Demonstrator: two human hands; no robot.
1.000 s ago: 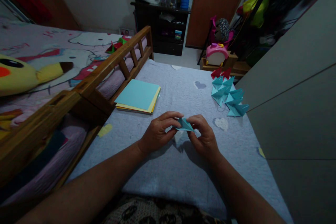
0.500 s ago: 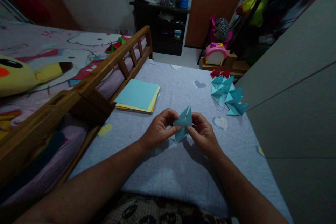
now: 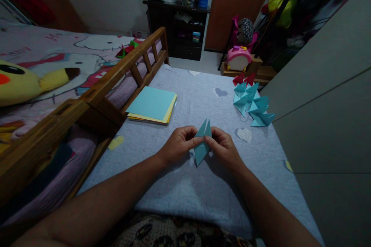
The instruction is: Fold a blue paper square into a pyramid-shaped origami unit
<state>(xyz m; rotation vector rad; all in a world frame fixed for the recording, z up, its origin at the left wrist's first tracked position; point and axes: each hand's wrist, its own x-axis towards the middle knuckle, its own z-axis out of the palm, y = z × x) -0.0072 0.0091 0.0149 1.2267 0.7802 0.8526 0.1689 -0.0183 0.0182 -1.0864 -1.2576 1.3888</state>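
Observation:
A light blue folded origami paper [image 3: 202,152] is held upright between both hands, in the shape of a narrow diamond with a split at its top point. My left hand [image 3: 179,142] pinches its left side, thumb across the front. On the right side, my right hand [image 3: 224,146] grips it with the thumb near the middle crease. The fingers behind the paper are hidden. To the left lies a stack of square paper [image 3: 152,103], light blue on top with yellow sheets under it. Several blue folded paper pieces [image 3: 245,98] stand at the far right.
The surface is covered by a pale blue cloth with hearts [image 3: 191,193]. Red folded pieces [image 3: 239,80] sit behind the blue ones. A wooden rail [image 3: 127,60] borders the left, beside a bed with a yellow plush toy [image 3: 26,85]. A grey cabinet [image 3: 327,96] stands at right.
The blue paper now shows as a longer, flatter diamond, its lower point extending further down. Both hands remain on it, with the thumbs drawn slightly closer together.

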